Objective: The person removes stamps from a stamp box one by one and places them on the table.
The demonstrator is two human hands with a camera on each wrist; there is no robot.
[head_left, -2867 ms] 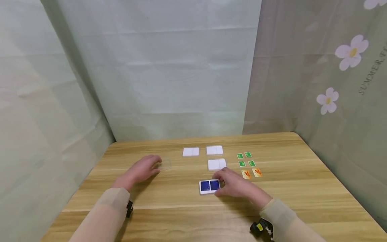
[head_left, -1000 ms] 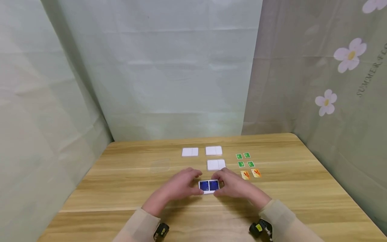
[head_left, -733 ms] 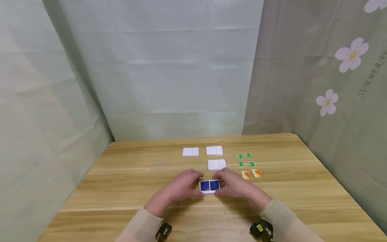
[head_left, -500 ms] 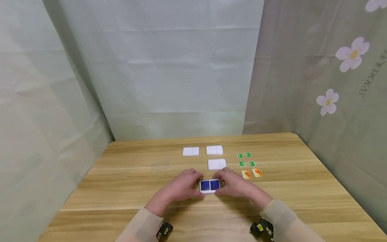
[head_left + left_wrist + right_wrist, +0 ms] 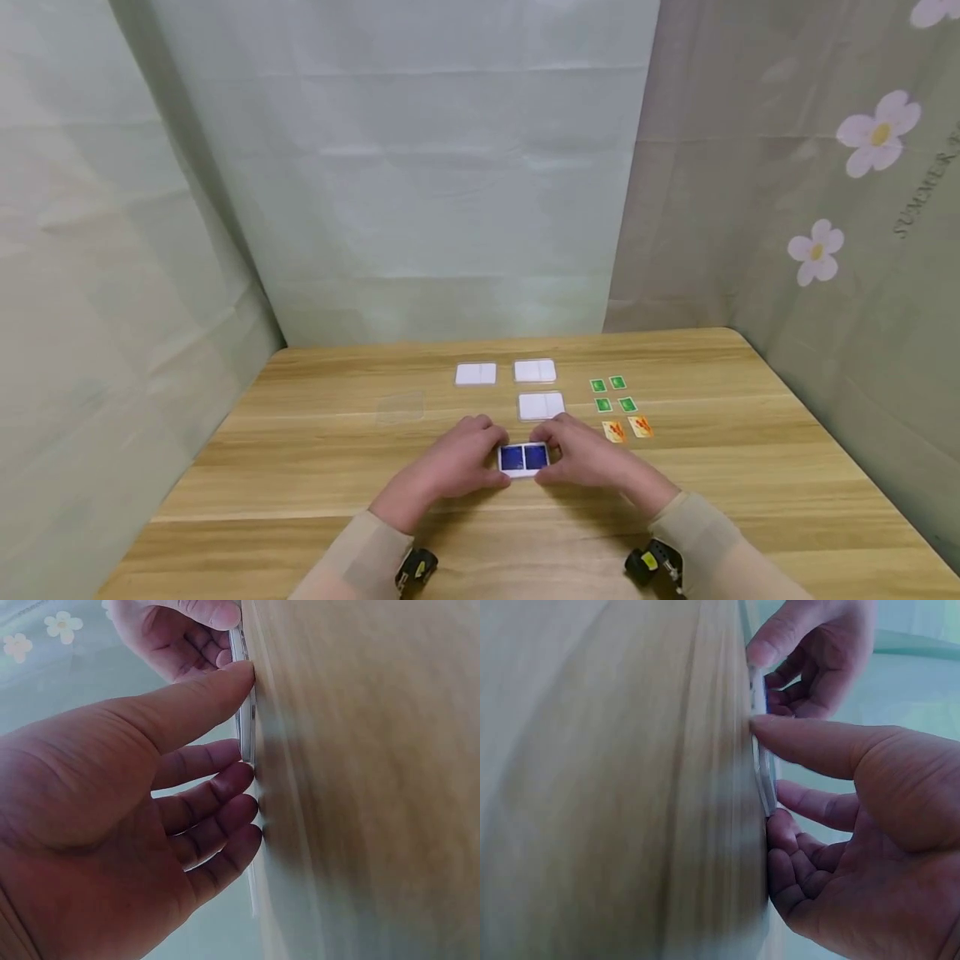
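Lower centre of frame: my left hand (image 5: 457, 462) and right hand (image 5: 581, 458) pinched the blue-card case (image 5: 523, 458) on the surface (image 5: 300, 467); lifting or opening it appeared due.

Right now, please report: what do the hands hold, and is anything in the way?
Left hand and right hand pinch the blue card case at its ends, flat on the table. White cases just behind, apart.

The only readable lettering is dark print running up the flowered curtain (image 5: 825, 208) at the right edge of the head view, spelling "SUMMER" and then one cut-off letter, perhaps "F"; the cards carry no legible text.
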